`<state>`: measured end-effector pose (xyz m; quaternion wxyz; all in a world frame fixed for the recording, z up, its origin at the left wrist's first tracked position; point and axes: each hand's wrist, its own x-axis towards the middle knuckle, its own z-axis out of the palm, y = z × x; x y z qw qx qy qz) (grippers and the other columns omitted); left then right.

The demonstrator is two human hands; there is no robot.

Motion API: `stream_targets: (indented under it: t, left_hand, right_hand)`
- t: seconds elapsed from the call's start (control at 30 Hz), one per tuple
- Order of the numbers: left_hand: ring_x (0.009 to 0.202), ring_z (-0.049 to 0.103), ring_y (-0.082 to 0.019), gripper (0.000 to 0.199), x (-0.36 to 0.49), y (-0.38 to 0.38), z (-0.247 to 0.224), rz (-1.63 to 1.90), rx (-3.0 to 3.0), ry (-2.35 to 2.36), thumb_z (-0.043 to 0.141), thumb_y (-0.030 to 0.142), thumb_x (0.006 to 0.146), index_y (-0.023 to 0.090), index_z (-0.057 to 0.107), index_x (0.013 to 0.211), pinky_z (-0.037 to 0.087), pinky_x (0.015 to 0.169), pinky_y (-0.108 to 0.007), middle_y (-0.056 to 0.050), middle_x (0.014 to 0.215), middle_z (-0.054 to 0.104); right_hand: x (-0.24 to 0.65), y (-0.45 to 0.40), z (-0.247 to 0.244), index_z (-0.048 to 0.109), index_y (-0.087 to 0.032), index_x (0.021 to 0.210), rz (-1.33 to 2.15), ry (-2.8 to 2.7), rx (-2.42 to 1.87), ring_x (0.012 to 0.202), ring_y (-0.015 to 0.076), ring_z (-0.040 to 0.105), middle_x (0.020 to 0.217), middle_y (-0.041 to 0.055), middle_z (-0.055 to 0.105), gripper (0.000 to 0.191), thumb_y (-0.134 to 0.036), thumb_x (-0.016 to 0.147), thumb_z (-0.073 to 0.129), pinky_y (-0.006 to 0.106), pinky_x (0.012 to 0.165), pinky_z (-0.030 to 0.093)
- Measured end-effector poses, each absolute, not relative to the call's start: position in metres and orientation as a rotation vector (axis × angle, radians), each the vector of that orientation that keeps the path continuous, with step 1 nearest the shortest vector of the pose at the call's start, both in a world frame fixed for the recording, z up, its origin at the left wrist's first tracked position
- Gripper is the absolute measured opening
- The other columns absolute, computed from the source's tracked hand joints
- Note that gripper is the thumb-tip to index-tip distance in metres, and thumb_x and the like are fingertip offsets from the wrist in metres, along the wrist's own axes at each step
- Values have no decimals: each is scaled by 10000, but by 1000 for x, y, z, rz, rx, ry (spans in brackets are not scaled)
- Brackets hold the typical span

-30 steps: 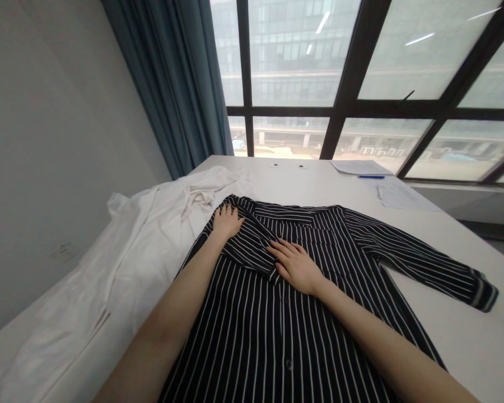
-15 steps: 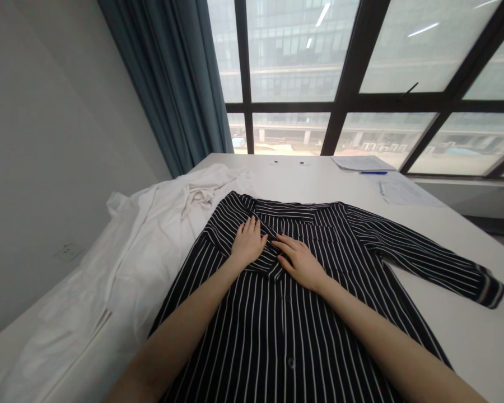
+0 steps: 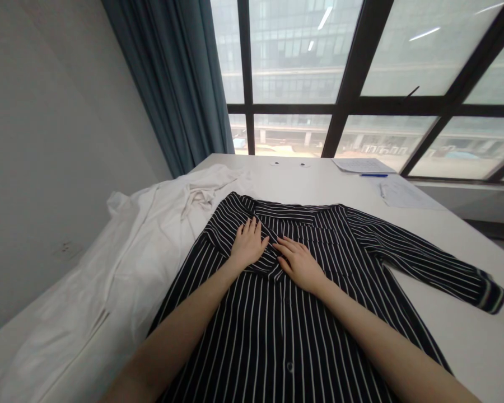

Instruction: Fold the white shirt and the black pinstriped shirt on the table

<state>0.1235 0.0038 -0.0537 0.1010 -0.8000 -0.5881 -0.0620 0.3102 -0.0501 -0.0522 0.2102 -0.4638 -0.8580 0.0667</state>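
A black shirt with white stripes (image 3: 252,330) lies front up, its collar end away from me. One sleeve stretches out to the right; the other is not in sight. My left hand (image 3: 248,243) rests flat on the left side of the collar area, fingers slightly spread. Beside it, my right hand (image 3: 300,263) lies on the shirt near the front opening, with its fingers stretched toward the left hand. Under both hands part of the collar is covered. A button (image 3: 290,367) shows lower down the front.
White crumpled fabric (image 3: 151,240) is heaped along the left of the white table (image 3: 428,240). Papers (image 3: 363,165) and a blue pen (image 3: 373,175) lie at the far right. Behind stand a window and a blue curtain (image 3: 172,73); a wall is at left.
Both hands stay almost in place on the shirt. The whole view has shifted very slightly, and the shirt looks the same.
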Motion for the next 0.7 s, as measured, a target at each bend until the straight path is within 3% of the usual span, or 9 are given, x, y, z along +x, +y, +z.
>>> stream_targets:
  t: [0.1, 0.3, 0.7]
  left_hand:
    - [1428, 306, -304, 629, 123, 4, -55, -199, -2359, -1739, 313, 456, 1000, 44, 368, 1472, 246, 1145, -426, -185, 1532, 352]
    - [1422, 324, -302, 556, 122, 3, -55, -248, -2376, -1729, 351, 445, 998, 207, 354, 1501, 257, 1133, -437, -153, 1539, 356]
    - [1417, 333, -303, 542, 123, 1, -53, -265, -2377, -1725, 346, 447, 996, 219, 380, 1487, 270, 1125, -442, -138, 1531, 377]
  right_hand:
    - [310, -50, -52, 547, -192, 1356, 193, -2388, -1294, 1384, 243, 389, 1432, 97, 528, 413, -259, 965, 434, 468, 1110, 343]
    - [310, -50, -52, 547, -194, 1356, 187, -2387, -1302, 1383, 246, 391, 1431, 96, 529, 412, -257, 966, 430, 473, 1105, 348]
    - [310, -50, -52, 546, -173, 1356, 166, -2395, -1290, 1378, 252, 397, 1424, 103, 535, 414, -249, 966, 431, 478, 1106, 351]
